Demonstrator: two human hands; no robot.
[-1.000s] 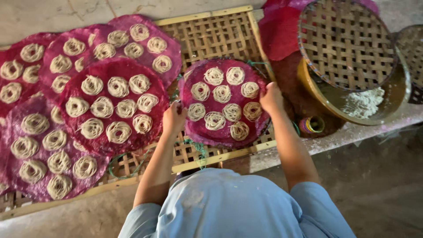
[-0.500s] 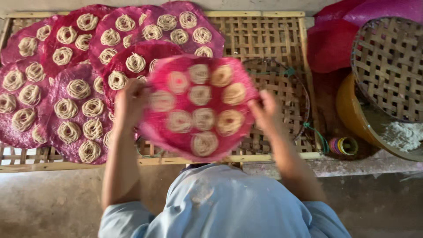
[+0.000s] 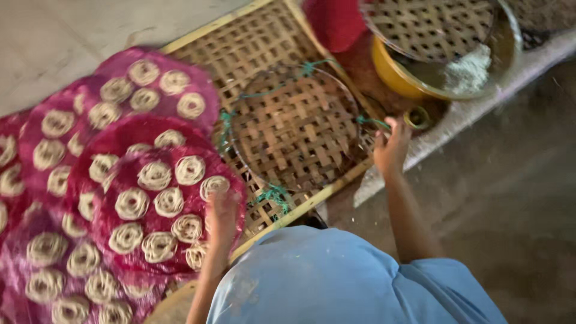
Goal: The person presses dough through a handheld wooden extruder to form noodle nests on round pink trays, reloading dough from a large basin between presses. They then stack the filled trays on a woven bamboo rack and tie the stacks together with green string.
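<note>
Left hand (image 3: 221, 217) is laid flat, fingers open, on the near edge of a round pink cloth (image 3: 162, 210) carrying pale noodle coils (image 3: 155, 175); nothing is gripped, only pressed. More pink cloths with coils (image 3: 153, 90) are spread beyond and outboard of that hand, all on a large woven bamboo mat (image 3: 264, 45). Right hand (image 3: 391, 147) is closed on the rim of a round woven bamboo tray (image 3: 294, 126), bare, lying on the mat between both hands. Just past the right hand a yellow bowl (image 3: 393, 69) with white flour (image 3: 465, 71) is seen, topped by another woven tray (image 3: 429, 24).
</note>
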